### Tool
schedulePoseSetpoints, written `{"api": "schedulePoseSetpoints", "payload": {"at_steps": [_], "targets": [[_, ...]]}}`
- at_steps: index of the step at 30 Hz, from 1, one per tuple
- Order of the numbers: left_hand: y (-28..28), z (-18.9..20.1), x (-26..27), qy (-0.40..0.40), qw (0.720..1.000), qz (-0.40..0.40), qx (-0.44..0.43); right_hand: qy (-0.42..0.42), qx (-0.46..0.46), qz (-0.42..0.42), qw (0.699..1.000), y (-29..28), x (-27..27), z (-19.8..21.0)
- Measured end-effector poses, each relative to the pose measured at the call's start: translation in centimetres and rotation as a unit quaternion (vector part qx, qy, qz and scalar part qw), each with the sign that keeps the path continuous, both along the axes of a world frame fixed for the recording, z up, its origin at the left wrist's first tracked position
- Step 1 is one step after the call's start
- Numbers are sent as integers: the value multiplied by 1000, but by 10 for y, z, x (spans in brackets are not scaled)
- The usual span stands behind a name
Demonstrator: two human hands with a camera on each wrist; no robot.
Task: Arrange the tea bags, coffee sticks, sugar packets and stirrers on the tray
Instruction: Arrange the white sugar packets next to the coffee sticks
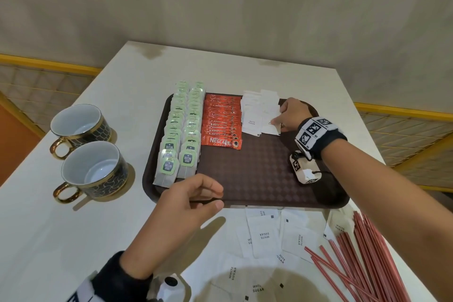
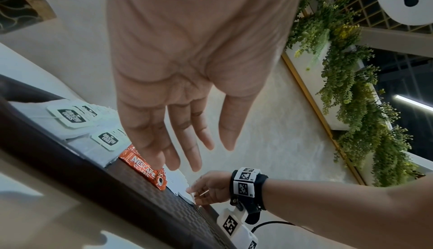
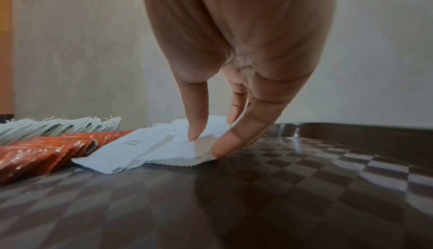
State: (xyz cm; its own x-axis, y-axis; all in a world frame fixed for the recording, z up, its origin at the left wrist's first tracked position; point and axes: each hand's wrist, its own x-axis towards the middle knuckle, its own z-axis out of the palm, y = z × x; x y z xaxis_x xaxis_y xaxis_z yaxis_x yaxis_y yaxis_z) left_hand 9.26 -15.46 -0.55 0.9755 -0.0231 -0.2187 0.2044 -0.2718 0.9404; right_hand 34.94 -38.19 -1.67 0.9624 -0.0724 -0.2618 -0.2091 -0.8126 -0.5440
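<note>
A brown tray [image 1: 257, 174] carries two rows of green-tagged tea bags [image 1: 181, 135] on its left, then a column of orange coffee sticks [image 1: 221, 122], then two columns of white sugar packets [image 1: 255, 113]. At the near end of the right sugar column, my right hand [image 1: 278, 121] pinches the front packet [image 3: 178, 151] between thumb and finger, low against the tray. Over the tray's near rim hovers my left hand [image 1: 219, 197], fingers relaxed and holding nothing. Several loose sugar packets [image 1: 264, 235] and red stirrers [image 1: 362, 252] lie on the table in front of the tray.
Two dark gold-handled cups [image 1: 81, 127] [image 1: 95, 169] stand on the white table [image 1: 98, 240] left of the tray. The tray's right half and near part are bare. Yellow-framed railings run beyond both sides of the table.
</note>
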Motion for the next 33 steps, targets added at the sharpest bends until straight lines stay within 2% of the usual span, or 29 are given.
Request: {"api": "schedulePoseSetpoints", "payload": {"at_steps": [3,5,8,10,12,18,33], "targets": [[-1,0,0,3,1000,2,-1,-3,-10,-3,1000,0,1,1],[-1,-1,-1,5,1000,3,-3,-55,-52,23,997,1,2,3],[-4,-1,-2,7,1000,6,-6,-124,-121,147,974,15,-1,5],[-7,0,-3,6,1000,6,-9,-133,-181,242,944,29,-3,5],[-8,0,-4,5,1000,8,-8,-118,-226,287,924,41,0,4],[-4,-3,-8,15,999,30,-10,-45,-244,302,920,51,9,-4],[-2,-5,-2,7,1000,27,-6,-36,-217,297,929,48,17,-7]]}}
